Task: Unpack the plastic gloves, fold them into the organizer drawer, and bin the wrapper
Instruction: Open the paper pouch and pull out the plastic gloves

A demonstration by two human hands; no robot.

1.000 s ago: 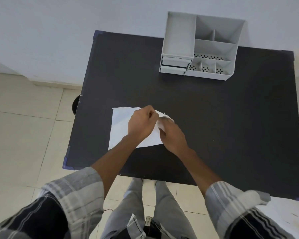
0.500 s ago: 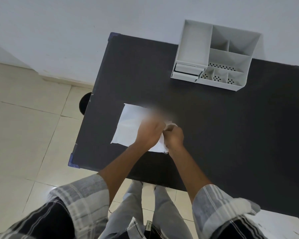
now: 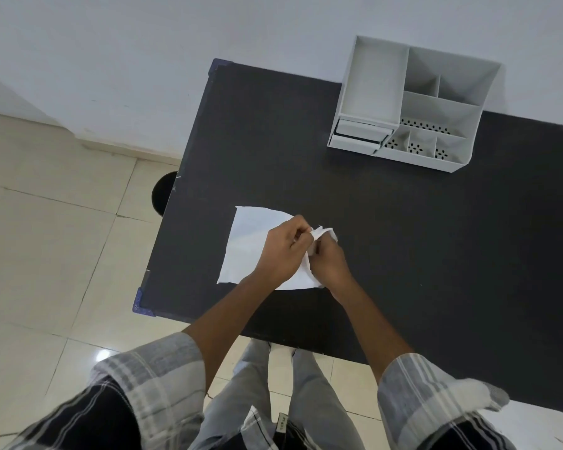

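A flat white plastic glove packet (image 3: 246, 245) lies on the black table (image 3: 403, 238), near its left front. My left hand (image 3: 281, 251) rests on the packet's right part and pinches its crumpled upper right corner (image 3: 324, 233). My right hand (image 3: 329, 263) grips the same crumpled edge from the right, and the two hands touch. The white organizer (image 3: 413, 102) stands at the table's far side against the wall, its small drawer (image 3: 358, 138) at the lower left front slightly pulled out. Whether gloves are out of the wrapper cannot be told.
A round black object (image 3: 163, 193) sits on the tiled floor beside the table's left edge. A white wall runs behind the table. My legs stand at the table's front edge. A white surface (image 3: 546, 427) shows at the bottom right corner.
My view has shifted left, so the table and organizer sit further right in frame. Both hands stay together on the packet's right corner, which is now more crumpled and raised.
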